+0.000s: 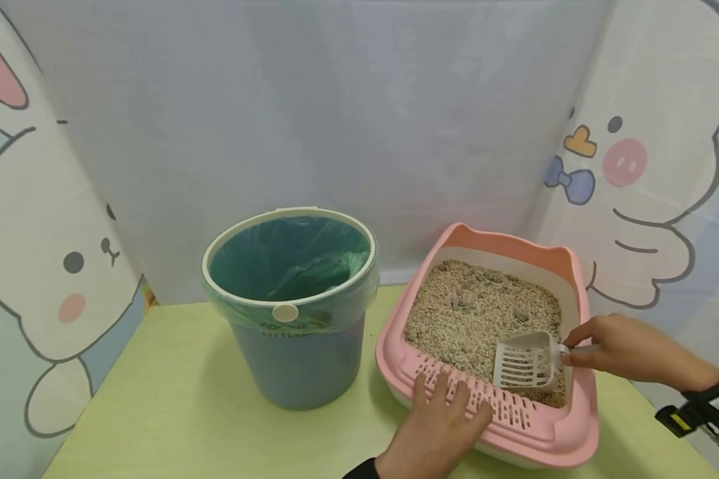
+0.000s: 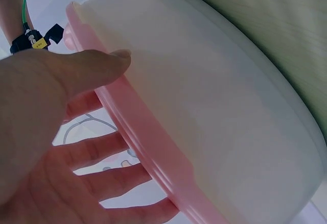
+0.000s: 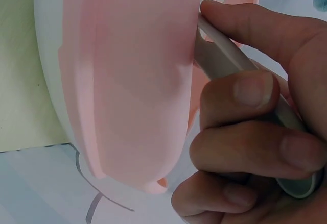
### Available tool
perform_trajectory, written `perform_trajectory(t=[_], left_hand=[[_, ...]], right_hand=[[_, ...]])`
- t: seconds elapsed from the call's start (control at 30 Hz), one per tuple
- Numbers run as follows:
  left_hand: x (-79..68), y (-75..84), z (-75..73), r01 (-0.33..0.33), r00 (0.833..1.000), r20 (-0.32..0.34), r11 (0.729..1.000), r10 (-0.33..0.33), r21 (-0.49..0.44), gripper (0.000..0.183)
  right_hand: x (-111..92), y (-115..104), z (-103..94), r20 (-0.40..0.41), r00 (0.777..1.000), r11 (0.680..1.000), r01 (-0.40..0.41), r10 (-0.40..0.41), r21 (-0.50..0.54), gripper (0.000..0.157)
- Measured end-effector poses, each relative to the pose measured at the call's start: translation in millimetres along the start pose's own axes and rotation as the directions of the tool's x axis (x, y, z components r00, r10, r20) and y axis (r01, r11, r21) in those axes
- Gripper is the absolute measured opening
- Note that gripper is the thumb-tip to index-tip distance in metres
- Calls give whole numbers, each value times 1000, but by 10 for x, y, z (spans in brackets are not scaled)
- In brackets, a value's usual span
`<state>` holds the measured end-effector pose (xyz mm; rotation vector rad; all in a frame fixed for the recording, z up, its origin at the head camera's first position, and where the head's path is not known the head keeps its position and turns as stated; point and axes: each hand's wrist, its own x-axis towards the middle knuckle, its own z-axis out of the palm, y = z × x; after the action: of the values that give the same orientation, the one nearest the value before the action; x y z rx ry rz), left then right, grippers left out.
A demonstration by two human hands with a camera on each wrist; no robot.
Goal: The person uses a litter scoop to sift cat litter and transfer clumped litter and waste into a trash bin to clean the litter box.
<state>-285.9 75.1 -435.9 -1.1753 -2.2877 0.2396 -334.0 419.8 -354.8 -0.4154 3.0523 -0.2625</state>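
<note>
At lower right, the right hand [image 1: 629, 349] gripping the scoop [image 1: 533, 340] is apparently sifting litter [image 1: 479, 313], likely needing a level lift next, while the left hand [image 1: 440, 426] is clasping the tray [image 1: 389, 346].

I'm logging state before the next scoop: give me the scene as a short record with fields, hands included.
Left hand: holds the near rim of the litter box, fingers on the slotted part
Right hand: grips the handle of the scoop
Scoop: slotted blade over the litter, near right corner; contact unclear
Litter: tan granules, a few darker clumps
Bin: left of the litter box, upright
Liner: green, folded over the bin's rim; bottom hidden
</note>
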Motion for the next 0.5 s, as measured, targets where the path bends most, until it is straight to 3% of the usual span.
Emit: perform_trajectory(t=[0.23, 0.5], left_hand=[[-8, -6, 7, -6, 1000, -4, 1000, 6, 6, 41], [-21, -14, 17, -16, 1000, -25, 1000, 16, 12, 42]], right_hand=[[42, -59, 10, 40, 999, 998, 16, -19, 65, 13], [107, -124, 59, 30, 998, 995, 48, -51, 83, 13]])
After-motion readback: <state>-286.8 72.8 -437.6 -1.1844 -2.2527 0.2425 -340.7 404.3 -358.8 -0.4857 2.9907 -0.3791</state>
